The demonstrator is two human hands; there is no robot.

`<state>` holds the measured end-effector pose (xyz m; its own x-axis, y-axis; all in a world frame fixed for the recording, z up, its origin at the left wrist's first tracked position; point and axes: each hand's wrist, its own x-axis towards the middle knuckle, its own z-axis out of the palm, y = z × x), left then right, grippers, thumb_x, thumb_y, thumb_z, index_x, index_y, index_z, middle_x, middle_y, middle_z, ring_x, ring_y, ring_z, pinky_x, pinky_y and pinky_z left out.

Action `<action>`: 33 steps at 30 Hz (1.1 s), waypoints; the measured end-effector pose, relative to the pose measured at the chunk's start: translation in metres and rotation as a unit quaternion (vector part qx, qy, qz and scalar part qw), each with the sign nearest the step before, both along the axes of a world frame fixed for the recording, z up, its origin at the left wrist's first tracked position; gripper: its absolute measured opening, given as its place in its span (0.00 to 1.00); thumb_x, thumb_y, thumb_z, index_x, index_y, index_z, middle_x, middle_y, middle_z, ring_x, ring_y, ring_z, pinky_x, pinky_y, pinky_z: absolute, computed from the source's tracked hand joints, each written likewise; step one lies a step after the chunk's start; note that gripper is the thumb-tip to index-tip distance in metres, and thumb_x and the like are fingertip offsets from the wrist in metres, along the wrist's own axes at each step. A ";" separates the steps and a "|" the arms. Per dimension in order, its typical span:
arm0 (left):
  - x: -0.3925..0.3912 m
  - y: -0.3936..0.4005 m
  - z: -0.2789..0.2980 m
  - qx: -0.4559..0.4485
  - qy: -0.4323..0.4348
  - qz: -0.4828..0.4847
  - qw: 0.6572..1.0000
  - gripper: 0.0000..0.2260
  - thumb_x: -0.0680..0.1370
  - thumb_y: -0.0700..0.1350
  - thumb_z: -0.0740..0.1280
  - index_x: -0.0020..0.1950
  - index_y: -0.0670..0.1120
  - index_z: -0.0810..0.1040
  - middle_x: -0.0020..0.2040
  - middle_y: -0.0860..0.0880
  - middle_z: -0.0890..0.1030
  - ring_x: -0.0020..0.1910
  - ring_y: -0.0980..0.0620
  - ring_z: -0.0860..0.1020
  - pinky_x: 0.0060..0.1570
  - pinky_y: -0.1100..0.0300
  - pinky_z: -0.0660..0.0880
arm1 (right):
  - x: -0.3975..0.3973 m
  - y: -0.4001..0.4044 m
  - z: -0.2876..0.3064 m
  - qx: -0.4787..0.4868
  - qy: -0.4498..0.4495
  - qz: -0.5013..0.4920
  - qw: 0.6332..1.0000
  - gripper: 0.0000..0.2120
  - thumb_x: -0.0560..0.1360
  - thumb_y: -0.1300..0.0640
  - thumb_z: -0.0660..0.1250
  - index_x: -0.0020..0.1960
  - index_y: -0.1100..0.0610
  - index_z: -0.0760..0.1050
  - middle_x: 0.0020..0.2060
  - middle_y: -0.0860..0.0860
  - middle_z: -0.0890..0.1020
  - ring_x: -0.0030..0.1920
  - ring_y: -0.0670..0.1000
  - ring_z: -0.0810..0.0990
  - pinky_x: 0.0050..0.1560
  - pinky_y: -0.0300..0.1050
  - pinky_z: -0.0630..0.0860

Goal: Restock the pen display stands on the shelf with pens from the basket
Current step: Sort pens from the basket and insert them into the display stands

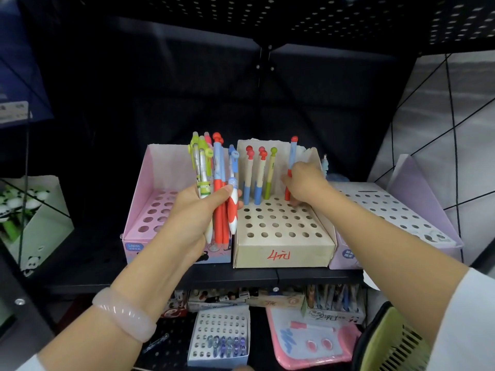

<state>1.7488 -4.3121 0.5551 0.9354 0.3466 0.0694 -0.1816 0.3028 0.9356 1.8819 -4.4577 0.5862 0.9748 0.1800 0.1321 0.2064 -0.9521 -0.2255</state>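
Observation:
My left hand (pixel 197 210) grips a bundle of several pens (pixel 214 180), green, red and blue, upright in front of the pink stand (pixel 150 194). My right hand (pixel 304 182) pinches a blue-and-red pen (pixel 292 153) standing in the back row of the beige cardboard stand (pixel 284 250). Three pens (pixel 258 175) stand in that stand's back row to the left of it. The lavender stand (pixel 396 210) on the right shows only empty holes. The yellow-green basket (pixel 388 341) sits at the lower right.
The stands sit side by side on a black shelf (pixel 88 266) with a dark back panel. Below it are a white stand (pixel 219 338) with several small pens, a pink writing board (pixel 310 336) and boxes of stationery. A panda-print box (pixel 29 218) stands at the left.

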 end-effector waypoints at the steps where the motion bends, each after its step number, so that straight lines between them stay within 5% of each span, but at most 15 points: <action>1: 0.000 0.000 0.000 0.002 0.000 -0.001 1.000 0.05 0.76 0.40 0.66 0.51 0.44 0.77 0.45 0.45 0.84 0.37 0.53 0.83 0.28 0.61 0.77 | -0.001 0.000 0.000 -0.007 0.014 0.002 1.000 0.17 0.81 0.52 0.56 0.37 0.60 0.65 0.27 0.52 0.73 0.26 0.48 0.72 0.26 0.39 0.65; 6: -0.001 0.000 0.000 -0.003 0.000 -0.003 1.000 0.05 0.76 0.40 0.66 0.51 0.44 0.77 0.43 0.45 0.84 0.36 0.53 0.83 0.27 0.62 0.76 | -0.004 -0.005 0.007 0.152 -0.127 0.018 0.980 0.18 0.78 0.51 0.63 0.59 0.63 0.68 0.49 0.58 0.78 0.47 0.58 0.79 0.43 0.44 0.72; 10: -0.001 -0.001 0.000 0.003 -0.003 -0.001 1.000 0.05 0.76 0.40 0.66 0.51 0.44 0.77 0.43 0.45 0.84 0.37 0.53 0.83 0.28 0.61 0.77 | -0.010 -0.010 0.012 0.241 -0.176 0.029 0.954 0.11 0.79 0.56 0.60 0.58 0.62 0.69 0.43 0.60 0.81 0.43 0.59 0.81 0.48 0.51 0.78; 13: -0.002 -0.001 0.000 0.006 -0.007 -0.002 1.000 0.05 0.76 0.40 0.66 0.51 0.44 0.77 0.41 0.47 0.85 0.38 0.53 0.84 0.28 0.61 0.77 | -0.022 -0.009 0.014 0.293 -0.192 0.056 0.935 0.10 0.78 0.56 0.61 0.58 0.57 0.70 0.36 0.53 0.80 0.37 0.51 0.79 0.40 0.42 0.75; 18: -0.003 -0.004 0.000 0.024 -0.016 -0.012 1.000 0.03 0.75 0.40 0.67 0.48 0.44 0.78 0.37 0.49 0.85 0.36 0.52 0.83 0.31 0.62 0.78 | -0.060 0.009 0.012 0.423 0.073 0.222 0.876 0.11 0.78 0.51 0.62 0.43 0.54 0.79 0.34 0.46 0.77 0.30 0.40 0.74 0.29 0.32 0.71; 23: -0.002 -0.009 0.001 0.041 -0.008 -0.014 0.999 0.04 0.75 0.41 0.67 0.49 0.45 0.78 0.34 0.48 0.84 0.34 0.53 0.83 0.31 0.61 0.79 | -0.070 0.016 0.008 0.469 0.195 0.242 0.827 0.09 0.77 0.53 0.64 0.40 0.54 0.78 0.33 0.47 0.78 0.32 0.41 0.75 0.30 0.32 0.72; 33: -0.010 0.009 0.011 0.065 -0.019 0.068 0.995 0.03 0.76 0.41 0.66 0.48 0.43 0.76 0.30 0.51 0.83 0.26 0.57 0.79 0.26 0.65 0.75 | -0.062 0.002 0.028 0.579 0.086 0.215 0.782 0.07 0.79 0.56 0.63 0.47 0.59 0.75 0.35 0.50 0.81 0.32 0.42 0.79 0.36 0.33 0.77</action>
<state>1.7386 -4.3031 0.5662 0.8766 0.4548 0.1571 -0.2494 0.1503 0.9567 1.8201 -4.4553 0.6139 0.8784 0.3522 0.3230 0.3237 0.0588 -0.9443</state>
